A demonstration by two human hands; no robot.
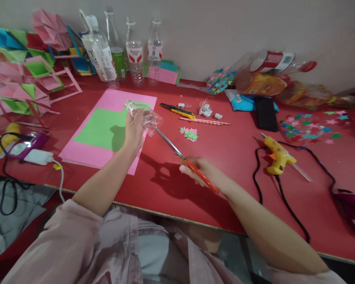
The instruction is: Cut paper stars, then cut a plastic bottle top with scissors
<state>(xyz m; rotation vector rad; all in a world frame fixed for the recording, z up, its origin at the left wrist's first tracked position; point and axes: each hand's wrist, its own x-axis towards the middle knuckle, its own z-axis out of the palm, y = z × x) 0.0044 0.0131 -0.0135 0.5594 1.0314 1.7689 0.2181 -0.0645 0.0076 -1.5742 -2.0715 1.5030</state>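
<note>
My left hand (135, 128) is wrapped round a cut piece of clear plastic bottle (150, 121), with its neck end toward the back left. In my right hand (202, 173) are scissors (199, 175) with red handles, their metal blades pointing up and left. The blade tips meet the lower right edge of the bottle piece; whether they touch it I cannot tell. Beneath my left hand lie a green paper sheet (99, 130) and pink paper sheets (112, 98). A small pile of pink and green paper stars (189, 134) lies beyond the scissors.
At the back stand several plastic bottles (134, 55). A yellow utility knife (179, 111) and striped straws (205, 121) lie mid-table. On the right are a corded yellow glue gun (277, 154), a black phone (266, 113) and a star-covered clear piece (313, 126). Paper crafts (20, 79) crowd the left.
</note>
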